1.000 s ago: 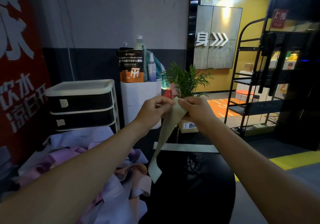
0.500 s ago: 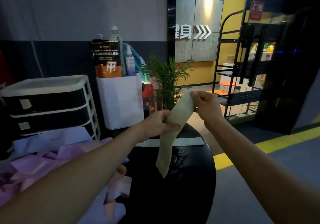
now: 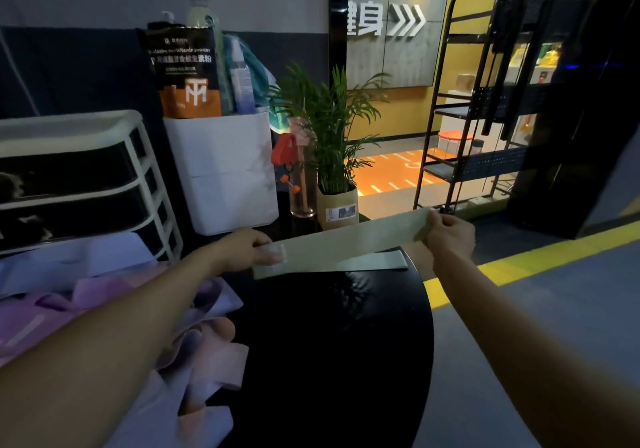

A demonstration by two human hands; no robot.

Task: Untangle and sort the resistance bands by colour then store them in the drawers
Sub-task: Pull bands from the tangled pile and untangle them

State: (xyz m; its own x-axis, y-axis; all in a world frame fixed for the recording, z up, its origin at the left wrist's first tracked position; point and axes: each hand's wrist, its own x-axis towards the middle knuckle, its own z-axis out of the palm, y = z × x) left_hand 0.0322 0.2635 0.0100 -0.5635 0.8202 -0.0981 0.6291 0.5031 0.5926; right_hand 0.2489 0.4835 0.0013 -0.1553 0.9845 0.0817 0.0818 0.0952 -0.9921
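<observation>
**A:** What have I got in hand?

**B:** A pale green band (image 3: 349,241), pulled out flat between both hands above the far part of the black round table (image 3: 329,343). A second pale green band (image 3: 377,261) lies flat on the table just beneath and behind it.

**A:** And my grip?

**B:** My left hand (image 3: 247,250) pinches the near-left end, fingers curled onto it just in from the edge, so a short tail sticks out below. My right hand (image 3: 450,236) clamps the far-right end, thumb on top, fingers folded under. The right end sits higher than the left, so the band slopes up to the right.

**A:** How do I do this step well?

**B:** I judge this is the laying-down step: match it to the band of the same colour. I'd keep light tension so it stays flat with no twist, lower both ends together, line its long edge up with the one on the table, then let go of both ends at once so it doesn't spring back.

**A:** What's around?

**B:** To the near left, the tangle of purple and pink bands (image 3: 114,309) spills over the table edge, still unsorted. Behind it on the far left stands the white drawer unit (image 3: 138,157), drawers shut. Further right are a white bin (image 3: 225,174) and a potted plant (image 3: 329,125)
</observation>
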